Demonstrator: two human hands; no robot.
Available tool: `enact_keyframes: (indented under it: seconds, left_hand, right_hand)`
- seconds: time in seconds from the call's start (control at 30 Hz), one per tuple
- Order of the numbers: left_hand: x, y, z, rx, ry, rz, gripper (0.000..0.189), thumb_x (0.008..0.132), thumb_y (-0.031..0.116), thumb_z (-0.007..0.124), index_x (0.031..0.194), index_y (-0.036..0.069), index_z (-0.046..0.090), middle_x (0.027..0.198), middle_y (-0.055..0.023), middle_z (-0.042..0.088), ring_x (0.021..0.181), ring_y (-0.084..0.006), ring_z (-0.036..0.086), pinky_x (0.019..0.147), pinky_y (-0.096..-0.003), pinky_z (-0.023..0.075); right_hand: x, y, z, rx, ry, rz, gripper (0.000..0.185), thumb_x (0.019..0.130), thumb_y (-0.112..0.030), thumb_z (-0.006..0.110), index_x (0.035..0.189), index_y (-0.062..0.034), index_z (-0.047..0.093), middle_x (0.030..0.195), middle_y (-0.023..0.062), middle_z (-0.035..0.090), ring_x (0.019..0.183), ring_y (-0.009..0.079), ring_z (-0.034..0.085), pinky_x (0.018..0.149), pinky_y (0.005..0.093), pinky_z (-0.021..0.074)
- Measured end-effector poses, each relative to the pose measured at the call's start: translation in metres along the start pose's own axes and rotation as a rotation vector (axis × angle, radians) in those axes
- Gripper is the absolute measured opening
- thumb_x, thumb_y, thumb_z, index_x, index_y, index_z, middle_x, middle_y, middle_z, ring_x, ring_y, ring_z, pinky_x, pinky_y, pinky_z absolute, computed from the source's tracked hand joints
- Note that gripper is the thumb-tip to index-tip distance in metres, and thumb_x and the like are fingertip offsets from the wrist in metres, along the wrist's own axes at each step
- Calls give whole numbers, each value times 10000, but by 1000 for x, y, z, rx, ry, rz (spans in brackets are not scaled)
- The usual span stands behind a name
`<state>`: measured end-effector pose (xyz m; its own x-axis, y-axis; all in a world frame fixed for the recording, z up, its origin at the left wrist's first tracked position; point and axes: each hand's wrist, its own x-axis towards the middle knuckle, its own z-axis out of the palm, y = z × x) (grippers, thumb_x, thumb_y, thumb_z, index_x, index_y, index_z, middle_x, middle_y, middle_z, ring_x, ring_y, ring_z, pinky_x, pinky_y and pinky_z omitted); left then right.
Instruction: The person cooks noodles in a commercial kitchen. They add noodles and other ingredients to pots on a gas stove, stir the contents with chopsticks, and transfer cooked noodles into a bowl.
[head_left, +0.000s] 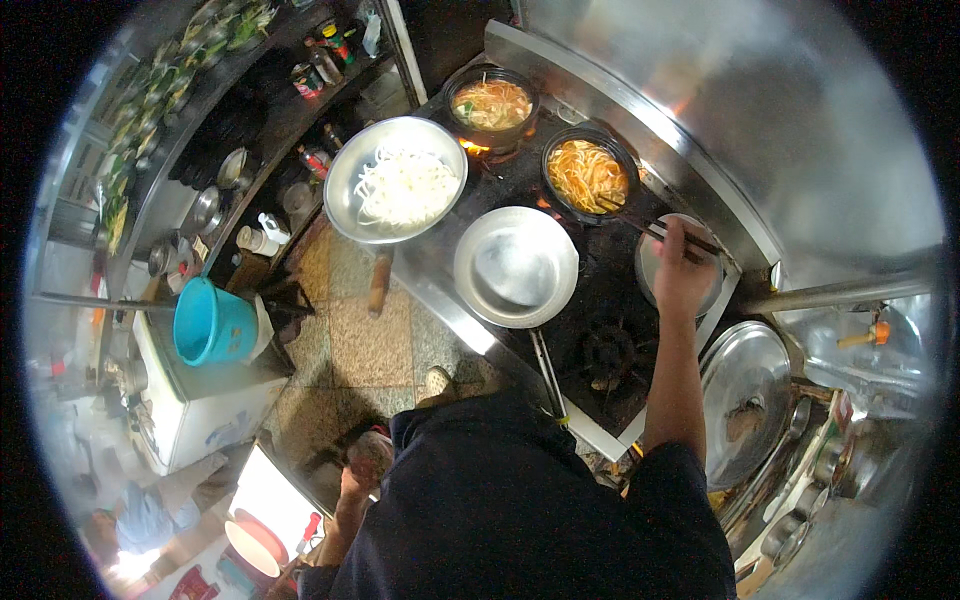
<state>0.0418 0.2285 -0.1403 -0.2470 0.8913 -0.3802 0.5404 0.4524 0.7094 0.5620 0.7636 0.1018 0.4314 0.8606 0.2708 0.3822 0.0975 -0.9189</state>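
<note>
My right hand (684, 274) grips a pair of dark chopsticks (645, 225). Their tips dip into the reddish noodles (586, 174) in a black pot (551, 199) on the stove. Behind it, a second black pot (491, 136) holds noodles in broth over a visible flame (474, 146). A metal pan (517, 270) with no food in it rests closer to me. To its left sits a wide pan (341, 199) of white noodles (409, 187), its wooden handle (380, 281) over the floor. My left hand (358, 480) hangs low by my side; its grip is unclear.
A round metal lid or plate (649, 281) lies under my right hand. A large metal lid (746, 405) leans right of the stove (600, 300). Leftward are a turquoise bucket (217, 322) on a white cabinet (217, 412) and shelves with bottles (324, 64). A person (154, 517) appears lower left.
</note>
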Motion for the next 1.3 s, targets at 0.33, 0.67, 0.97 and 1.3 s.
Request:
enact_keyframes:
  seconds: [0.33, 0.67, 0.97, 1.3]
  left_hand:
    - [-31, 21, 29, 85, -100, -285, 289, 890, 284, 672, 1096, 89, 726, 1072, -157, 738, 988, -391, 685, 856, -435, 550]
    - [-112, 76, 77, -121, 240, -598, 252, 884, 268, 573, 937, 38, 662, 898, -248, 686, 888, -459, 673, 758, -537, 526]
    - [-175, 39, 120, -202, 317, -788, 419, 903, 241, 595, 1282, 81, 672, 1219, -262, 633, 1134, -448, 625, 996, -512, 498]
    - [-274, -22, 91, -148, 740, -769, 371, 881, 195, 624, 1216, 43, 673, 1285, -225, 534, 1232, -417, 503, 1080, -487, 429]
  right_hand:
    - [5, 32, -38, -158, -53, -299, 322, 1024, -224, 630, 1290, -46, 662, 1125, 115, 732, 859, 187, 727, 722, 294, 589]
    - [121, 182, 108, 535, -198, 320, 364, 1031, -284, 596, 1114, 63, 668, 933, 178, 691, 740, 276, 675, 651, 380, 590]
    - [-206, -76, 159, 505, -944, 215, 502, 1031, -396, 561, 1120, 92, 636, 968, 228, 654, 779, 370, 656, 744, 474, 569]
    - [-472, -186, 129, 159, -1363, -391, 462, 1102, -334, 490, 1246, 90, 604, 1169, 192, 640, 950, 249, 665, 849, 335, 565]
